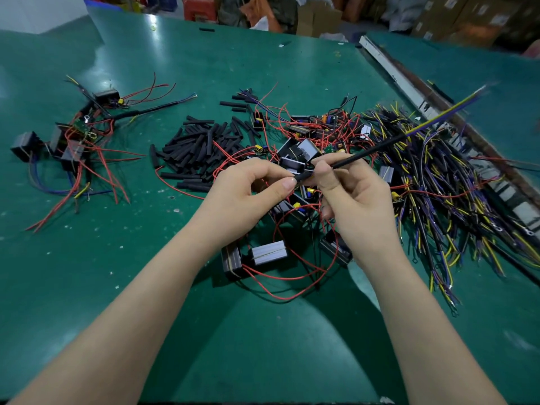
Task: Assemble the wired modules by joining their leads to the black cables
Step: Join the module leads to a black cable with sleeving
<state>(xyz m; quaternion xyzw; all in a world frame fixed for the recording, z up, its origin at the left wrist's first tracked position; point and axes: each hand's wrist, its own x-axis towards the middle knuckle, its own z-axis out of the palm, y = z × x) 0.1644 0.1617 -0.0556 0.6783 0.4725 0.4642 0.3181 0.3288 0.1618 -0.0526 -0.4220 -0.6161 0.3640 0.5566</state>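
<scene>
Both hands are up over the green surface (117,287), above the pile of modules (301,153). The right hand (350,197) pinches a black cable (365,153); the left hand (251,188) pinches its near end. I think she should hold the cable still and line the ends up slowly.

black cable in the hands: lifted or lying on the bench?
Lifted. The black cable is pinched by the right hand and left hand; its far end with loose coloured wires rises above the cable pile.
</scene>
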